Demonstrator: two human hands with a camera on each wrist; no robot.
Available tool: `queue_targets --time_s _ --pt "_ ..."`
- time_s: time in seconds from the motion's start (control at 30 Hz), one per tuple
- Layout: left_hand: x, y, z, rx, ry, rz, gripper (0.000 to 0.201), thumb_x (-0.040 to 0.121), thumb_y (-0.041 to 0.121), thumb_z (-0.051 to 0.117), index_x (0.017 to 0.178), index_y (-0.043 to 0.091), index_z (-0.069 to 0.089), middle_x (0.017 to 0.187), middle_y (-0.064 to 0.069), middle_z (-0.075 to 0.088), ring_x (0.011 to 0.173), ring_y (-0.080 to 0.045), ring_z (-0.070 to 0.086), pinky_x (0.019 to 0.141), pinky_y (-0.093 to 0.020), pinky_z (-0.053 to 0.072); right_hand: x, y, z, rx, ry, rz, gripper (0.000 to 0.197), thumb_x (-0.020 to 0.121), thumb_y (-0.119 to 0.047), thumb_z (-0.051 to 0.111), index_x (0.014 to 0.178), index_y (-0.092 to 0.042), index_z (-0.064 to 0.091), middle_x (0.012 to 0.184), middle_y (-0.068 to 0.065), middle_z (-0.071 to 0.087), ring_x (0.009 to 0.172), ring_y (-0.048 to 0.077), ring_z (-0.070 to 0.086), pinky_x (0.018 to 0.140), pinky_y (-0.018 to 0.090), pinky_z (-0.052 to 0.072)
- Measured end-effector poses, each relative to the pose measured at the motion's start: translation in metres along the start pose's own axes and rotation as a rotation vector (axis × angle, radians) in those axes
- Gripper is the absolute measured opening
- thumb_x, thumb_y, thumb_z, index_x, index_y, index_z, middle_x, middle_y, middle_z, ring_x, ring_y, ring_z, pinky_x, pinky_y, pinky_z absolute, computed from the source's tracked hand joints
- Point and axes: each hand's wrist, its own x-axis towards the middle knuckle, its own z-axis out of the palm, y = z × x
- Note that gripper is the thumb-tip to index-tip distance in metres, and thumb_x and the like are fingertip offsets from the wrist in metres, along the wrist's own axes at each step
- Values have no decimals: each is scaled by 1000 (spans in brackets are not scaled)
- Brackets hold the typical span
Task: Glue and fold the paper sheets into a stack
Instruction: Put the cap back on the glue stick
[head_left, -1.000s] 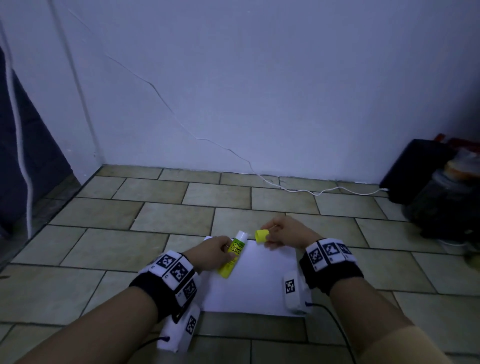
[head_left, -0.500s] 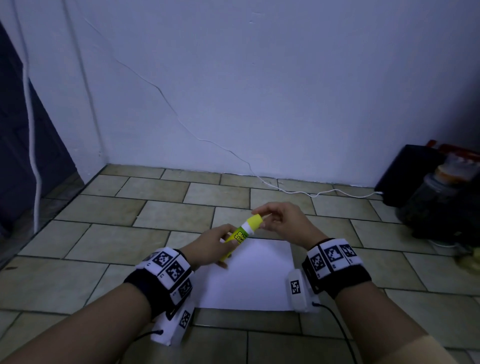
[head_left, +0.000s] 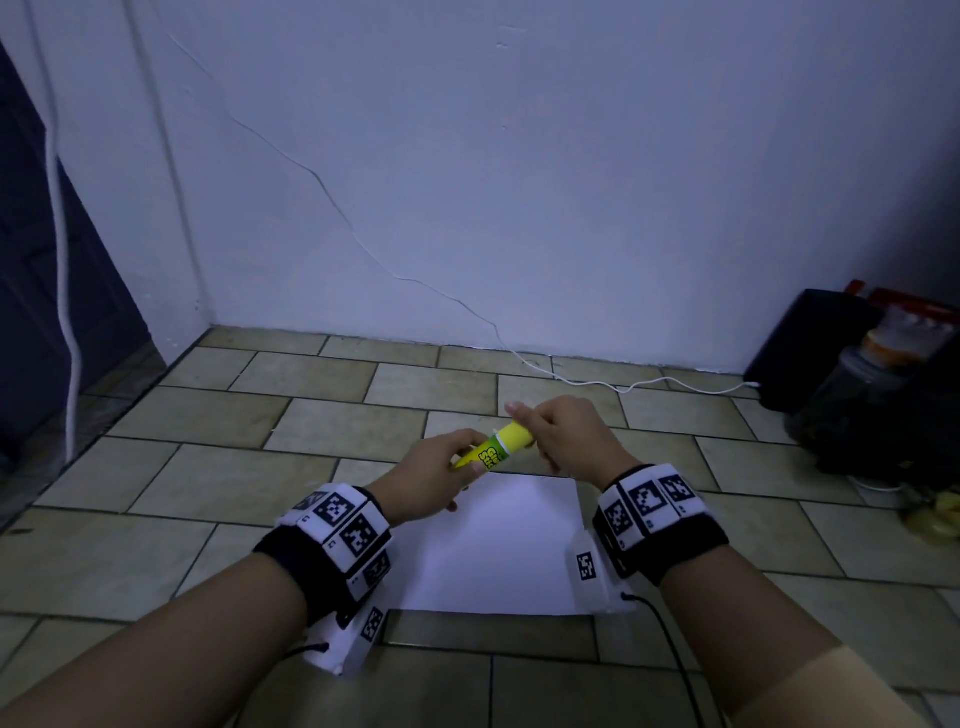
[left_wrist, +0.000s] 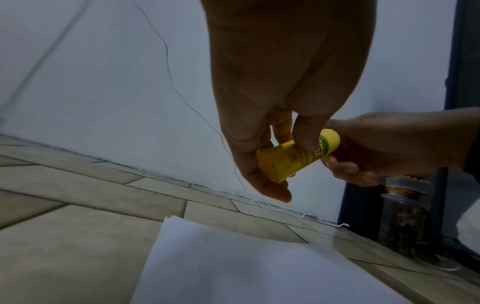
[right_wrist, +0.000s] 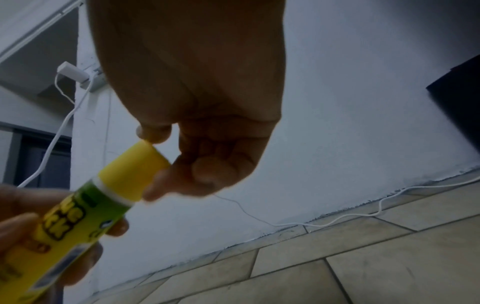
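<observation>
Both hands meet just above the far edge of the paper sheets (head_left: 493, 545) on the floor, the left hand (head_left: 431, 480) gripping the glue stick (head_left: 488, 452) while the right hand (head_left: 563, 434) pinches its yellow cap (head_left: 514, 435), which, if seated crooked, may pop off and roll away.

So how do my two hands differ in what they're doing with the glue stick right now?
The left hand grips the glue stick round its green and yellow printed body, while the right hand has its fingertips on the plain yellow cap. The left hand sits lower and nearer, the right hand higher and farther out. Both hold the stick in the air above the white paper.
</observation>
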Motion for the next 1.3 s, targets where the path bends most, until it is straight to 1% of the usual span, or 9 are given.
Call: queue_targets --time_s 0.2,0.3,0.47,0.6,0.7,0.83,1.0,1.17,1.3 --pt "4 -3 -8 2 35 14 28 98 14 52 125 15 56 84 7 52 71 -10 51 57 -20 51 3 7 -12 271 -96 -47 15 88 -20 67 92 -6 65 75 1 65 57 12 60 54 23 51" --pt "5 -2 -6 52 60 39 24 96 14 55 120 14 58 82 8 53 68 -13 52 55 -21 51 3 6 -9 304 -80 -60 11 81 -8 74 84 -2 65 63 3 64 48 6 59 52 18 50" --pt "11 -3 -5 183 114 124 23 94 15 60 116 10 61 93 6 56 69 0 45 62 -11 35 2 -1 -9 39 -22 80 59 94 -52 45 57 -9 60 47 8 57 33 12 50 46 21 46" --pt "16 -7 -13 208 128 131 22 91 12 62 113 10 63 92 4 55 71 -5 47 58 -11 30 3 4 -20 260 -80 -29 13 83 -18 72 91 -9 66 78 -1 65 55 9 60 54 23 50" --pt "19 -6 -14 236 145 161 25 89 9 64 114 8 63 100 -2 59 89 -16 51 69 -21 32 4 5 -22 196 -79 -88 26 68 4 80 90 -5 69 70 -1 66 51 0 58 57 11 48" --pt "19 -4 -13 224 168 192 29 92 10 61 121 7 61 107 -10 62 95 -22 55 76 -26 37 7 1 -22 161 -9 -68 20 86 -18 69 68 -11 66 50 1 60 40 5 54 48 14 45" --pt "19 -1 -18 266 47 160 29 99 15 50 127 7 54 102 -6 53 89 -18 47 71 -25 32 8 7 -28 296 -79 -117 43 70 1 79 108 -13 64 83 -1 66 54 6 58 61 21 53" --pt "21 4 -15 407 1 176 28 101 16 42 127 5 47 115 -13 49 90 -16 40 74 -26 29 5 -3 -22 166 -41 -157 3 88 -6 65 86 -5 64 47 -13 57 38 0 51 48 12 43" --pt "21 13 -13 477 63 203 29 101 16 42 127 5 45 118 -11 44 86 -16 41 74 -29 34 5 -9 -17 -16 9 -133 34 97 -27 52 64 -20 49 45 -4 51 38 5 45 46 16 35"
